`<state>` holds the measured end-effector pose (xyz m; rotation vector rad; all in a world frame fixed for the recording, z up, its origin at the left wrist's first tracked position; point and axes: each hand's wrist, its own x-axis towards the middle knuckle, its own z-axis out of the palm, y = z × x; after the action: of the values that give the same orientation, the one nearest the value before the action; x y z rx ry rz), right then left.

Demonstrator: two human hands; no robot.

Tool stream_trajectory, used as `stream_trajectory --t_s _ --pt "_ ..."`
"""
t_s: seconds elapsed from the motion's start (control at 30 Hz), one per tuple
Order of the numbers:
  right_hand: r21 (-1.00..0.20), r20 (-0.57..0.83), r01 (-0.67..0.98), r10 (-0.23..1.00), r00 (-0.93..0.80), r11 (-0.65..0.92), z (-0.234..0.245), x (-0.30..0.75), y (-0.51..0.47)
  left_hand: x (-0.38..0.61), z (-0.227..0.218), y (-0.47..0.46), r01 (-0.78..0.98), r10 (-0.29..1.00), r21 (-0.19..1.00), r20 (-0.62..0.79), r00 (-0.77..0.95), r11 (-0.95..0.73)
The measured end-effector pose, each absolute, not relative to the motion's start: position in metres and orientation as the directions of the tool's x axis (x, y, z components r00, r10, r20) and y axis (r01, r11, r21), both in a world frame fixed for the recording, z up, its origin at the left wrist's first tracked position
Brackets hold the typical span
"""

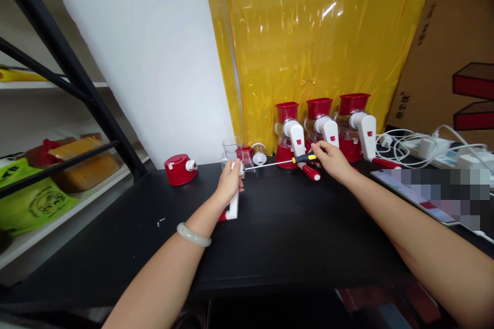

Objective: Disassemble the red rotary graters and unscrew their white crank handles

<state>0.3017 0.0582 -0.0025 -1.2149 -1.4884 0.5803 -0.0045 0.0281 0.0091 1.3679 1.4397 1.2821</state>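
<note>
My left hand (229,181) grips a white crank handle (233,206) with a red end, fixed to a clear plastic housing (232,150) on the black table (270,236). My right hand (330,160) holds a screwdriver (287,162) with a yellow and black grip. Its long metal shaft runs left and its tip meets the crank part at my left hand. A pale bangle (193,235) is on my left wrist.
Three red and white crank grinders (323,126) stand against a yellow plastic sheet. A red base (179,169) and a metal drum (259,153) sit nearby. White cables and a power strip (428,147) lie right. Cardboard boxes (447,51) rise behind. Shelves (57,164) stand left.
</note>
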Motion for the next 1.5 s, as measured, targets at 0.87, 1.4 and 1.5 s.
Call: stream_trajectory --t_s 0.87,1.4,1.5 --pt "-0.948 0.284 0.199 0.944 0.171 0.249 0.005 0.296 0.052 -0.001 0.008 0.024 0.209 0.986 0.972 0.130 -0.104 -0.106" --pt "-0.911 0.411 0.108 0.896 0.167 0.397 -0.003 0.299 0.060 -0.003 0.009 0.027 0.177 0.989 0.979 0.115 -0.090 -0.098" --pt "-0.899 0.436 0.126 0.884 0.168 0.420 -0.006 0.301 0.063 -0.003 0.011 0.026 0.173 0.990 0.981 0.108 -0.093 -0.091"
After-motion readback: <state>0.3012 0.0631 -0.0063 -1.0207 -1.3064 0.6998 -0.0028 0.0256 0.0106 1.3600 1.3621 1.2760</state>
